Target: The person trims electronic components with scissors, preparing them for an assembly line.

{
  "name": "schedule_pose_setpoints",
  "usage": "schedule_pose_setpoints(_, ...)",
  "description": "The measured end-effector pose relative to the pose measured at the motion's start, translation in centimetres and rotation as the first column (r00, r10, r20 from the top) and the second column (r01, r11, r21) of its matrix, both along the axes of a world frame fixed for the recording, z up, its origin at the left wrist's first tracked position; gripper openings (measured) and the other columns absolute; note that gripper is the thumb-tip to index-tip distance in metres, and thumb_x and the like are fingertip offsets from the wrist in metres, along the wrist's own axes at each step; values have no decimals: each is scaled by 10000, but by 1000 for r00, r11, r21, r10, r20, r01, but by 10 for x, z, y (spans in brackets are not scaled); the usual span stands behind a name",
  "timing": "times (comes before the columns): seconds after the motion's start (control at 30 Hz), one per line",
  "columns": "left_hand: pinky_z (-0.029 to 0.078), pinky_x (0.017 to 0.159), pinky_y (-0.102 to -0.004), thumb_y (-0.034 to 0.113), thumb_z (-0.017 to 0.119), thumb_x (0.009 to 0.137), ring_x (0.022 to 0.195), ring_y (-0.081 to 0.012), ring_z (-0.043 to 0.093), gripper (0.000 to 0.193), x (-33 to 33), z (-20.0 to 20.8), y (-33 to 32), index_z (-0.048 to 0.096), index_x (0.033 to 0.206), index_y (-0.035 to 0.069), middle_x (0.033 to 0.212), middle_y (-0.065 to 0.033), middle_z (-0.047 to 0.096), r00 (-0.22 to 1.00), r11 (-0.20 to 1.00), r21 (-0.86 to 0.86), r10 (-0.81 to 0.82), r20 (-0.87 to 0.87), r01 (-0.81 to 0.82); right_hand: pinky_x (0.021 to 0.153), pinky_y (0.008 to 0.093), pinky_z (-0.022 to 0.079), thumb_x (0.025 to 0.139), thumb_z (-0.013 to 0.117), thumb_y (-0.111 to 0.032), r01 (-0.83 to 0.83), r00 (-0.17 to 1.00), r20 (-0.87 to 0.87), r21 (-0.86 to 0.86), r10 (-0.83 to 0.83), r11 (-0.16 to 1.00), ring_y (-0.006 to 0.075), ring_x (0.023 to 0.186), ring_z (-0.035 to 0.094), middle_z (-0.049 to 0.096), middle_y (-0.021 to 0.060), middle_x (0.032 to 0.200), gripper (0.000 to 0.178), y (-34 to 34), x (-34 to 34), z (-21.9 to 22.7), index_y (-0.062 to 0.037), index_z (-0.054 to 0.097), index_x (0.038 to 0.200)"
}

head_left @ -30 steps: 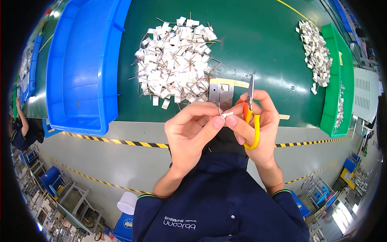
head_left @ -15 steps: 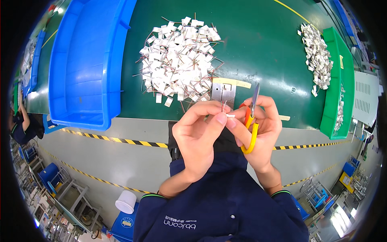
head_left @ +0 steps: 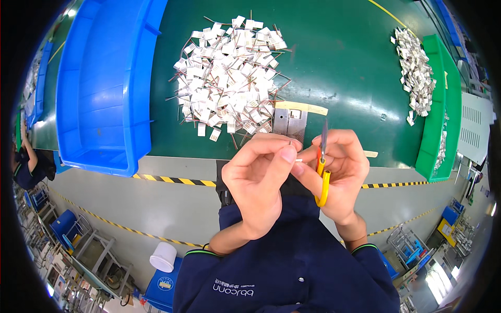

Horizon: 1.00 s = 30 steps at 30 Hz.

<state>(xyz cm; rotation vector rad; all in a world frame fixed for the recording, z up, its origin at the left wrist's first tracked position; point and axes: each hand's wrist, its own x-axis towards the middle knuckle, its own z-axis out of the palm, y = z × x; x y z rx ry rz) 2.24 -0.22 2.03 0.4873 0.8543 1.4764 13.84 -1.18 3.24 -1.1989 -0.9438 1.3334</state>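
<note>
My two hands meet just in front of the table edge. My left hand (head_left: 258, 180) is closed in a pinch on a small white wire connector (head_left: 298, 160), mostly covered by its fingertips. Thumb and fingers of my right hand (head_left: 342, 172) come up close against the connector's other side. Yellow-handled scissors (head_left: 322, 189) with a touch of red sit in my right hand, their metal blades pointing up and away. Past my hands, a metal plate (head_left: 289, 124) with a strip of tape lies at the table edge. Beyond it spreads a pile of white connectors with short wires (head_left: 229, 73).
A large blue bin (head_left: 96, 88) stands on the green table (head_left: 339, 68) at left. On the right are another heap of white connectors (head_left: 415, 73) and a green tray (head_left: 433, 109). Another person's arm (head_left: 30, 148) shows at far left. A white bucket (head_left: 163, 256) sits behind me.
The wires that stuck up between my fingertips now barely show. My right hand and the scissors have shifted slightly right; the view has moved a little.
</note>
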Motion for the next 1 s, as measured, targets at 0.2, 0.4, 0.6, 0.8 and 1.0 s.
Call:
schedule_pose_setpoints(0.2,472,735,-254,-29,611,837,789,-137,591,44,-2,0,0,620,869,-57,864,-113,630,1000,1000,-9,-9,-25,9,716,233,518,707,719,107,-39,998,43,-16,40,999,137,813,657,656,118,852,391,3,1,4,20,501,1019)
schedule_pose_setpoints(0.4,474,684,-248,-54,621,822,752,-127,581,18,-5,3,-3,604,824,-52,837,-115,620,1000,1000,14,-24,-10,24,653,191,471,705,700,77,-257,966,-9,-36,257,966,105,722,633,651,107,832,359,18,26,17,29,505,1003)
schedule_pose_setpoints(0.6,464,616,-230,-76,609,814,709,-118,567,39,-9,4,-2,586,800,-47,804,-110,591,996,997,36,-75,49,73,591,165,436,707,654,68,-493,867,-85,-291,491,820,66,655,605,637,68,714,209,43,49,37,29,567,893)
schedule_pose_setpoints(0.8,443,594,-215,-70,621,801,670,-98,534,57,-10,4,-3,572,783,-46,791,-97,570,991,993,15,-120,53,119,589,179,464,711,598,101,-565,825,-212,-349,524,748,93,686,642,650,96,722,138,49,52,38,72,592,846)
schedule_pose_setpoints(1.0,407,576,-205,-79,619,794,660,-77,498,65,-10,3,-5,566,774,-48,788,-92,571,987,990,11,-144,64,144,587,176,467,705,609,102,-586,809,-205,-348,551,731,103,681,651,665,109,737,147,49,53,37,77,611,850)
